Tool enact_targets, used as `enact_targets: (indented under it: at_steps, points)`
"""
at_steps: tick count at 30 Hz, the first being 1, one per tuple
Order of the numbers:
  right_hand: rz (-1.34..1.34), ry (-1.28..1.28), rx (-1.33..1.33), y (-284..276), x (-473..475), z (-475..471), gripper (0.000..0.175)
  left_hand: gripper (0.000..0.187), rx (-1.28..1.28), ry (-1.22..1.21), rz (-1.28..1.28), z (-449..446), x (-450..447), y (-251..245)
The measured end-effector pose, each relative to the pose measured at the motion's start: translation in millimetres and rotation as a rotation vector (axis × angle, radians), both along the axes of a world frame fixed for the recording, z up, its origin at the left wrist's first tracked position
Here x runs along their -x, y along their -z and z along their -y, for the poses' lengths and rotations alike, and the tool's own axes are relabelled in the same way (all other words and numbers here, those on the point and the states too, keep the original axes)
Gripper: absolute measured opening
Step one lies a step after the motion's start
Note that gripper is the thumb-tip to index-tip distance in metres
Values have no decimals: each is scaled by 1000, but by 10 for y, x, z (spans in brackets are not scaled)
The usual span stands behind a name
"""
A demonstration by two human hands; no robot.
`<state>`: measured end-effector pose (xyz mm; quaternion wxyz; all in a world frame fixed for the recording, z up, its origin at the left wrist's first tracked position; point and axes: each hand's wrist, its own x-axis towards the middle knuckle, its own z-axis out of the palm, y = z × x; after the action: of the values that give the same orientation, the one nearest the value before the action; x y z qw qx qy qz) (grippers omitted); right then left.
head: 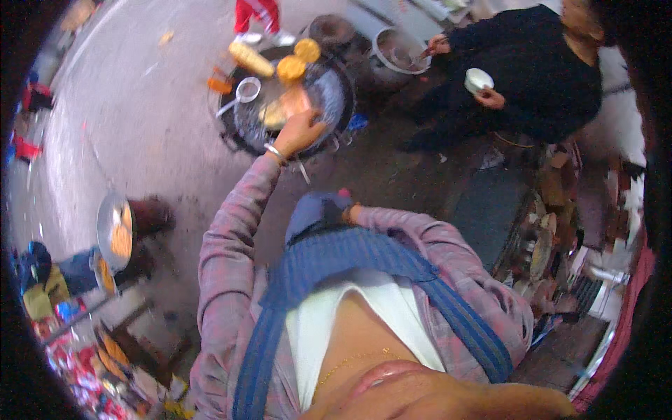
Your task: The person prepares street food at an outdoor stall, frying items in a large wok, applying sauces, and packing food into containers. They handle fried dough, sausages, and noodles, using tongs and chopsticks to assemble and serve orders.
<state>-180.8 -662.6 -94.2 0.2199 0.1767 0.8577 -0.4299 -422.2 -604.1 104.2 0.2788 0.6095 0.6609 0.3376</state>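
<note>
My left hand [302,131], with a bracelet at its wrist, reaches over a large round dark pan [341,105]. Its fingers are at a pinkish flat thing [295,101]; blur hides whether they grip it. Beside it lies a pale flat piece of food [273,116]. A small round scoop or strainer [248,90] with a pale handle rests at the pan's left side. A long yellow piece of food [251,59] and round yellow pieces [291,68] lie along the far side. My right hand [353,214] is near my waist, mostly hidden by sleeve and apron.
At the right, a person in dark clothes [530,73] holds a white bowl [479,80] and a utensil in a large pot [401,52]. Another person's red-trousered legs [257,16] stand beyond the pan. A shallow pan of orange food [116,231] stands at the left.
</note>
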Motion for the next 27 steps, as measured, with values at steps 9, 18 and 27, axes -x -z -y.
enact_targets:
  at_steps: [9,18,27]
  points:
    - [-64,-411,50,-1611,21,-273,25,21,687,-688,652,2383,-105,1669]
    - [-188,718,-258,-214,276,-1194,21,27,748,-867,837,2643,-678,2221]
    - [-50,597,-459,556,614,-1770,32,49,733,-804,442,1749,-993,2743]
